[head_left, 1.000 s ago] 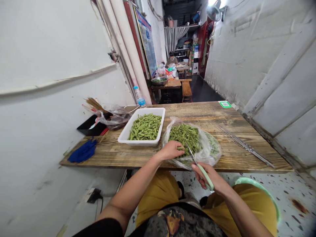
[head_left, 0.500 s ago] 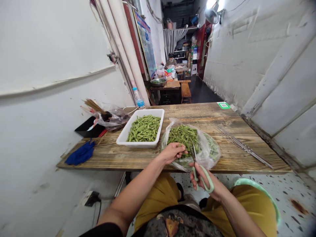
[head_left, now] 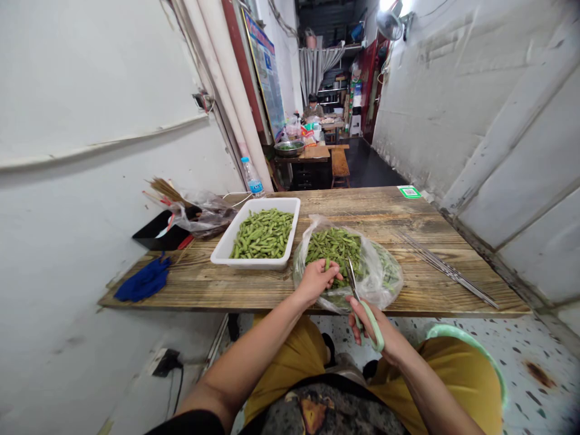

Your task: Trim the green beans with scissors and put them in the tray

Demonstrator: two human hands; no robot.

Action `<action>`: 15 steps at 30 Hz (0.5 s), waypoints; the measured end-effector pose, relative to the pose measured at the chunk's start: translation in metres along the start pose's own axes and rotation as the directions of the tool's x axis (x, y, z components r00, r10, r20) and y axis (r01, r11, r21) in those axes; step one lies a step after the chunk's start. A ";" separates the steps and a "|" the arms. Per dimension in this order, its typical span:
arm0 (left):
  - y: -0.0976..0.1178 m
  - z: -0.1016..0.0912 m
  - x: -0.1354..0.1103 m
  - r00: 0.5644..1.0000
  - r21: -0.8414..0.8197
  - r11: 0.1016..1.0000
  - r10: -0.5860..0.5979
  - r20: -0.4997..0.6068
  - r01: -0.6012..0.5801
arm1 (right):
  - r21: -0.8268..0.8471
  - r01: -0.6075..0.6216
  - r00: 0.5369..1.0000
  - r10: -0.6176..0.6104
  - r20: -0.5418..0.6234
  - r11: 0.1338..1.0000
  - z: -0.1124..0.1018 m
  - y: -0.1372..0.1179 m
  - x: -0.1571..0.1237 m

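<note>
My left hand (head_left: 318,281) is closed in a pinch on a green bean pod (head_left: 327,264), over the front of a clear plastic bag (head_left: 374,284) heaped with more pods (head_left: 333,244). My right hand (head_left: 369,326) grips the pale green handles of a pair of scissors (head_left: 352,277). The blades point up and away from me, just right of my left fingers, and look nearly closed. To the left of the bag stands a white plastic tray (head_left: 218,256) holding many green pods (head_left: 263,234).
On the wooden table (head_left: 371,208), metal skewers (head_left: 446,269) lie at the right. A water bottle (head_left: 254,179), black box (head_left: 161,232), bundled sticks in plastic and blue cloth (head_left: 142,280) are at the left. A green-rimmed bin (head_left: 471,339) stands by my right knee. A person sits far back.
The scissors' blades and handles have drawn closer together. A pod now stands up from my left fingers. The whole view has shifted slightly.
</note>
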State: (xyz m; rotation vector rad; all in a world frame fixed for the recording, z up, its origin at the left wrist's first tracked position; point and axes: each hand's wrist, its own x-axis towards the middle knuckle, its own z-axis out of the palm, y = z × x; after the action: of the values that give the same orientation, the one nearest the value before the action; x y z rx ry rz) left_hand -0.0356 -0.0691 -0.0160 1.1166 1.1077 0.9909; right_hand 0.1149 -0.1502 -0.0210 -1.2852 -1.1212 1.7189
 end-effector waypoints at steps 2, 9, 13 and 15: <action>0.000 0.000 0.000 1.000 0.037 0.999 0.005 0.008 -0.006 | -0.016 0.003 1.000 -0.003 0.018 1.000 0.000 0.001 0.001; 0.001 0.004 -0.006 0.992 0.193 0.981 -0.027 0.122 0.002 | -0.038 0.010 1.000 -0.009 0.028 0.999 -0.002 0.004 0.006; 0.014 -0.010 0.001 0.991 0.263 0.964 0.007 0.133 -0.042 | 0.032 0.015 1.000 -0.015 -0.013 0.999 -0.005 0.003 0.007; 0.024 -0.022 0.008 0.991 0.308 0.942 0.130 0.039 -0.136 | 0.091 0.032 0.999 -0.030 -0.021 0.995 -0.006 0.002 0.005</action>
State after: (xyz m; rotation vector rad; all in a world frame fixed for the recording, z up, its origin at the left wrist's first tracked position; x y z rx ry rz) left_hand -0.0573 -0.0530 0.0042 1.4674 1.2138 0.9286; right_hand 0.1197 -0.1445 -0.0252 -1.2203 -1.0341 1.7112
